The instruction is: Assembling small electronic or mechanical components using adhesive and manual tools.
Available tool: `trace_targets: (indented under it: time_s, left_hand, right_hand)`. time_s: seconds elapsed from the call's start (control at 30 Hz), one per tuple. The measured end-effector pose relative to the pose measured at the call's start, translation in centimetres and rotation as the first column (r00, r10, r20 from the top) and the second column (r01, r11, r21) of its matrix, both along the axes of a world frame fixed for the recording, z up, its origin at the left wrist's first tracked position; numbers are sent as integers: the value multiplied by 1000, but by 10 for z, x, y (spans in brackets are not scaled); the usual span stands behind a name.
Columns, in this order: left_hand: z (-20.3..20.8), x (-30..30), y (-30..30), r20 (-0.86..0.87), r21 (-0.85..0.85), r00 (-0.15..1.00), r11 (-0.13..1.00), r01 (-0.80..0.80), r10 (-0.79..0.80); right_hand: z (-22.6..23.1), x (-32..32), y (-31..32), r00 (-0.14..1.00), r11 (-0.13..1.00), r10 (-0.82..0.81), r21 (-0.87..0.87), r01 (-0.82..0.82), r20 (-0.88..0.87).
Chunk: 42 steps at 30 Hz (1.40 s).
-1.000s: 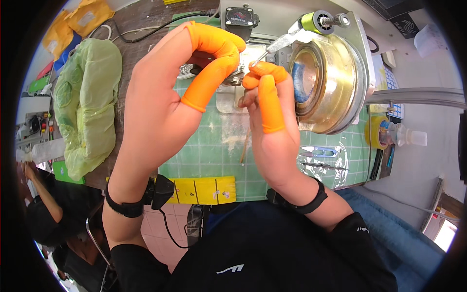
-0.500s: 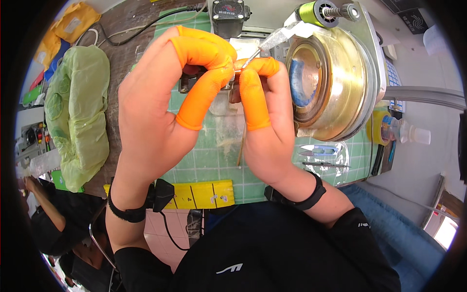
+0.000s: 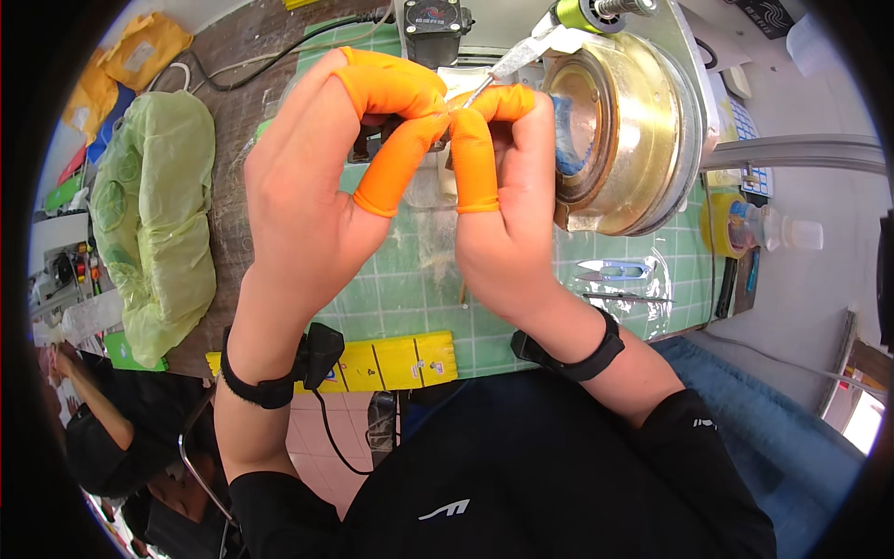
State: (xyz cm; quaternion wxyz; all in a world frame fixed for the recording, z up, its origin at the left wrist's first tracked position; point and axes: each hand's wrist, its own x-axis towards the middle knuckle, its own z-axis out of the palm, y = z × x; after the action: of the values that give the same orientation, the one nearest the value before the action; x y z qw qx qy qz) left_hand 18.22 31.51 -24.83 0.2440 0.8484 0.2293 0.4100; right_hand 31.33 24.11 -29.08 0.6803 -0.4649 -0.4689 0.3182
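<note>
Orange finger cots cover the thumb and forefinger of both my hands. My left hand (image 3: 303, 191) is closed in a pinch, and my right hand (image 3: 507, 224) pinches right beside it, the fingertips almost meeting. What lies between them is too small and covered to make out. A thin metal rod (image 3: 479, 90) slants down to the right fingertips from a wrapped, whitish holder (image 3: 523, 58). Just right of my right hand stands a large round brass-coloured wheel housing (image 3: 643, 140) with a blue pad (image 3: 565, 138) at its face.
Green gridded mat (image 3: 410, 279) covers the bench. Blue thread snips (image 3: 615, 270) and dark tweezers (image 3: 624, 298) lie at right. A yellow ruler-like strip (image 3: 396, 361) runs along the front edge. Left stands a green plastic-covered bundle (image 3: 154, 224); a black motor box (image 3: 435, 28) sits behind.
The view has shifted slightly, so the wheel housing sits higher. My hands keep their pinches by the rod; the small shiny piece glimpsed between the fingertips earlier is now hardly visible.
</note>
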Motion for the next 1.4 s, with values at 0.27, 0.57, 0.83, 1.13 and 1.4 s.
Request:
trace_targets:
  time_s: [0.27, 0.57, 0.83, 1.13, 1.4]
  left_hand:
    - [-5, -14, 7, 32, 178, 994, 979, 100, -108]
    - [-9, -14, 12, -16, 414, 994, 904, 106, -109]
    - [-9, -19, 6, -60, 490, 998, 870, 48, -22]
    - [-7, -20, 7, -90, 519, 992, 846, 118, -83]
    - [-7, -13, 15, -62, 603, 993, 789, 118, -102]
  right_hand:
    - [-4, 1, 1, 966, 995, -100, 33, 95, 240]
    - [-6, 1, 6, 965, 989, -120, 115, 95, 232]
    - [-6, 1, 5, 976, 994, -62, 106, 41, 210]
    - [-5, 2, 4, 976, 995, -44, 93, 24, 213]
    - [-4, 2, 2, 996, 998, 14, 53, -18, 88]
